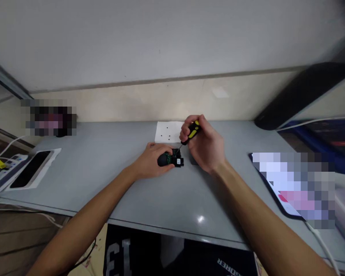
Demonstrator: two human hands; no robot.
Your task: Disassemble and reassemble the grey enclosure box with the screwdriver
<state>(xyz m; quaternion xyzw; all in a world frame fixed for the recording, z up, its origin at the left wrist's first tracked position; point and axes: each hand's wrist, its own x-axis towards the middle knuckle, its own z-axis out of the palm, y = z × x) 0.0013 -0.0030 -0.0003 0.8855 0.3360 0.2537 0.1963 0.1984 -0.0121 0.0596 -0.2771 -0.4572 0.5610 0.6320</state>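
A small black device [172, 158] with a green circuit board exposed lies on the grey table [103, 168]. My left hand [151, 161] is wrapped round its left side and holds it down. My right hand [203, 142] grips a black and yellow screwdriver [192, 132] tilted down to the left, its tip reaching the top of the device. Just behind the device lies a white sheet of paper [167, 131] with several tiny dark screws on it.
A dark phone on a white pad [31, 169] lies at the left, beside a power strip [0, 168] with cables. A blurred screen device [290, 184] lies at the right. A dark lamp arm [301, 92] slants over the back right. The wall runs close behind.
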